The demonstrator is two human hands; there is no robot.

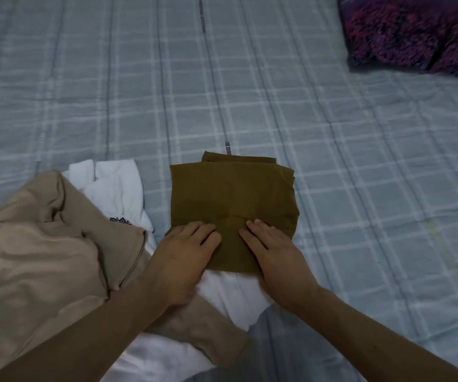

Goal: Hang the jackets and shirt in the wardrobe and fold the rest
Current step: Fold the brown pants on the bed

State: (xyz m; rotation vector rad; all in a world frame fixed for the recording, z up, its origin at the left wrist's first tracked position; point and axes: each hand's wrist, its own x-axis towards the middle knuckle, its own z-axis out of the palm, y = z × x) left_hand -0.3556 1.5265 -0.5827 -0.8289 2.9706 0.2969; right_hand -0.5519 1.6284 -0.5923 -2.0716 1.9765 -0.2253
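Observation:
A folded olive-brown garment (pixel 232 194) lies as a neat rectangle on the bed, its near edge resting on a white garment (pixel 117 186). My left hand (pixel 183 257) and my right hand (pixel 274 255) both lie flat, palms down, on the near part of the brown fold, fingers together and gripping nothing. A crumpled beige garment with a zip (pixel 37 257) sprawls at the left, partly over the white one.
The bed is covered by a light blue checked sheet (pixel 360 175). A purple and red patterned pillow (pixel 415 31) sits at the far right corner. Bare sheet stretches beyond and to the right of the folded piece.

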